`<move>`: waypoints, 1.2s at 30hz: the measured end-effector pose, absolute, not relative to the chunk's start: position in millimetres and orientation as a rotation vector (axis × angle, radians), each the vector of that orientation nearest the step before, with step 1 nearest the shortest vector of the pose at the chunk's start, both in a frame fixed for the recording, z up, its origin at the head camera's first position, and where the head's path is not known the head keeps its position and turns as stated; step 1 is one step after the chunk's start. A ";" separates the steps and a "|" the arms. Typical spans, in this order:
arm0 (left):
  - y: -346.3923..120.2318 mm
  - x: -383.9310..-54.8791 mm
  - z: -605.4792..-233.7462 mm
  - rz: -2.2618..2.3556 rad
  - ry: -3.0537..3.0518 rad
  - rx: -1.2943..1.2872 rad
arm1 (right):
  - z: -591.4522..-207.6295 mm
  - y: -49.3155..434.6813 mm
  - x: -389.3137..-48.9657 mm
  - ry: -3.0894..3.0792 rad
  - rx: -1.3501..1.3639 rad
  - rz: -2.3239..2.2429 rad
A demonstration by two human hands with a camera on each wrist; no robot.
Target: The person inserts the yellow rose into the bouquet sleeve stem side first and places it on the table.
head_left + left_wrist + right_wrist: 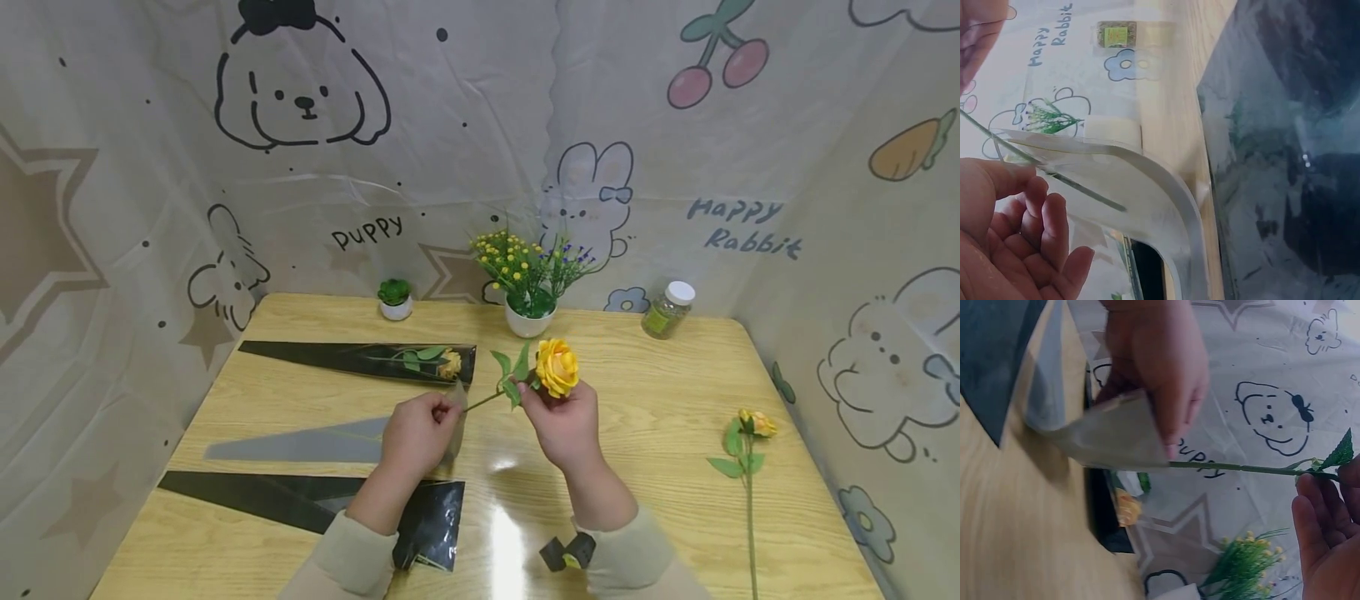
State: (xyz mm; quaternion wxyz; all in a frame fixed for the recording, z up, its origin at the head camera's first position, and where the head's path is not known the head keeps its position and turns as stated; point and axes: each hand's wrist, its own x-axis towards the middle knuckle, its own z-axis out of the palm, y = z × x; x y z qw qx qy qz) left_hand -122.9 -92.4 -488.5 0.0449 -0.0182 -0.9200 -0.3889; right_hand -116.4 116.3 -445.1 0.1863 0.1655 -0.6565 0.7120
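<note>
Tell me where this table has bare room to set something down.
The widest bare patch lies between the right hand and the loose rose at right. A smaller one, at the back, lies between the white flowerpot and the jar. The left side is crowded: two black sleeves, plus a gray sleeve in the left hand.

Yellow rose, green leaves
Left of the rose, grey wrapper, black wrappers; behind it, star-printed pale cloth.

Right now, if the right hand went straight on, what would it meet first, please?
Beyond the yellow rose it holds, the right hand would probably first meet the white pot of small flowers, though depth is unclear.
</note>
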 end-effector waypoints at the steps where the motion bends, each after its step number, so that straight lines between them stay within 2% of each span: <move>1: -92.5 -122.8 -487.7 -1.187 -2.805 -0.056 | -447.1 115.3 -115.9 -1.853 0.457 2.018; 13: -92.1 -120.3 -481.3 -1.183 -2.771 -0.083 | -463.9 102.1 -111.3 -2.060 0.199 2.067; 36: -84.1 -116.6 -479.0 -1.290 -2.467 -0.116 | -484.1 80.2 -104.8 -2.121 0.131 2.030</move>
